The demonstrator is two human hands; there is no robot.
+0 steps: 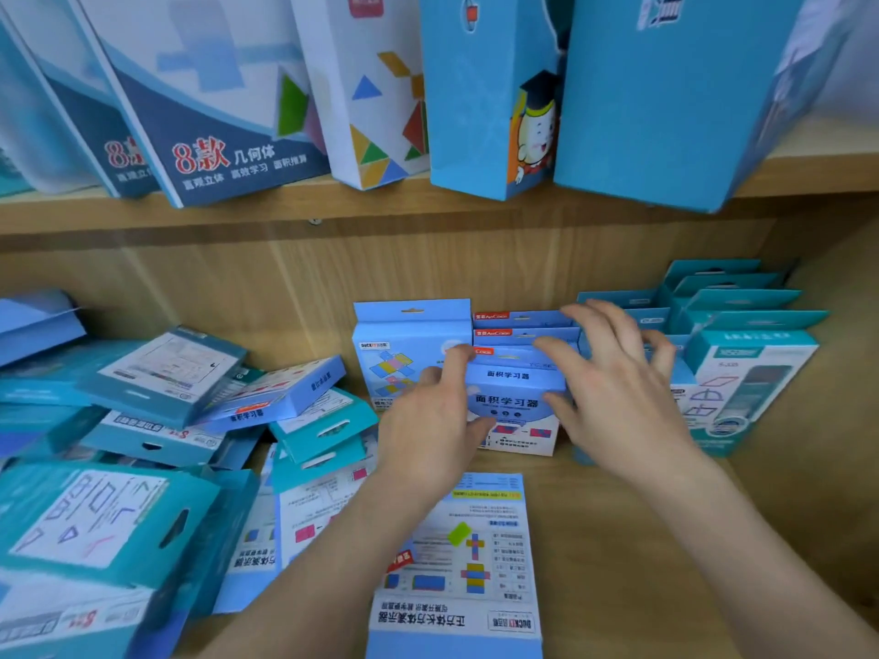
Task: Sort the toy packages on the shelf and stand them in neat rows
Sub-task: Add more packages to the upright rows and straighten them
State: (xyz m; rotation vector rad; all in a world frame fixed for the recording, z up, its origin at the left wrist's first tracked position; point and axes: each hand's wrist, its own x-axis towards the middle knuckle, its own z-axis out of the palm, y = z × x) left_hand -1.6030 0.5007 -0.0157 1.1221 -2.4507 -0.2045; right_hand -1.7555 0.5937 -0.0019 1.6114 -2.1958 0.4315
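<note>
A light blue toy package point(516, 401) stands upright at the front of a short row of like packages point(521, 325) on the lower wooden shelf point(618, 539). My left hand point(430, 430) holds its left side, forefinger on the top corner and thumb across the front. My right hand point(613, 387) touches its right edge with spread fingers. Beside the row stands a blue package with coloured squares point(404, 354). Teal packages point(742, 325) stand in rows to the right. A package point(456, 568) lies flat in front, between my forearms.
A jumbled heap of blue and teal packages point(157, 444) covers the left half of the shelf. Large boxes point(499, 97) lean on the upper shelf point(285, 211), overhanging its edge. The wooden side wall point(832, 420) closes the shelf at the right.
</note>
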